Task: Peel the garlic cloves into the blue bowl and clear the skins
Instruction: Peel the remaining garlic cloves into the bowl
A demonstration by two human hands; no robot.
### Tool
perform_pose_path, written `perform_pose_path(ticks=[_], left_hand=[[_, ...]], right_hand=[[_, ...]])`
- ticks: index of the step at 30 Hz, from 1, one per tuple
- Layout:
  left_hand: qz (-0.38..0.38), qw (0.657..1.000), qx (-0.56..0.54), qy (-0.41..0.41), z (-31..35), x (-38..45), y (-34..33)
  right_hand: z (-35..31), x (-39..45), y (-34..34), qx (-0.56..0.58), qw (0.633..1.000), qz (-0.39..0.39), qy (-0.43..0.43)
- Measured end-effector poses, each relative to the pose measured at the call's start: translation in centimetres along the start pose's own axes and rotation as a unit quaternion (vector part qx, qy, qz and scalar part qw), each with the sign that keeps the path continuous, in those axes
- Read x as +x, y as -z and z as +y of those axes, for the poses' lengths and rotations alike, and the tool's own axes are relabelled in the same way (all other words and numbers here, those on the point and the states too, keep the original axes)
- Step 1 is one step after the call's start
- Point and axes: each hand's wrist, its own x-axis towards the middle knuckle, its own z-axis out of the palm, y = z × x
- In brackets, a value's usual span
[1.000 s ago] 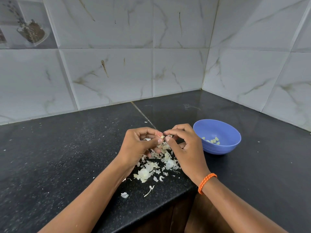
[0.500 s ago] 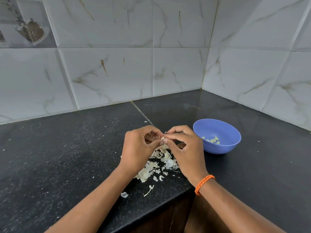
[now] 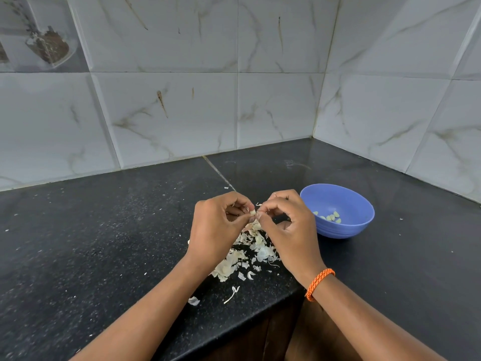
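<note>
Pale peeled garlic cloves [image 3: 330,217] already lie in the round blue plastic bowl [image 3: 346,226] right of centre, while the left hand [image 3: 217,225] and right hand [image 3: 289,225] both pinch one small clove [image 3: 252,212] at mid-frame, and papery skins [image 3: 244,252] remain uncleared on the black speckled bench [image 3: 104,243].
</note>
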Motion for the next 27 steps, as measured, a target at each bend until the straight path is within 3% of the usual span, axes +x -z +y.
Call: perform_pose_path(ticks=[4, 12, 21, 27], left_hand=[[0.007, 0.998, -0.054, 0.023, -0.4, 0.2, 0.3], [0.004, 0.994, -0.098, 0.052, -0.8, 0.4, 0.7], [-0.001, 0.992, -0.116, 0.044, -0.8, 0.4, 0.7], [-0.012, 0.996, -0.088, 0.022, -0.4, 0.1, 0.6]], right_hand=[[0.6, 0.0, 0.2, 0.004, 1.000, -0.016, -0.003], [0.5, 0.1, 0.2, -0.092, 0.995, -0.025, 0.005], [0.1, 0.2, 0.4, -0.061, 0.997, -0.036, 0.001], [-1.1, 0.0, 0.5, 0.147, 0.984, -0.055, -0.079]])
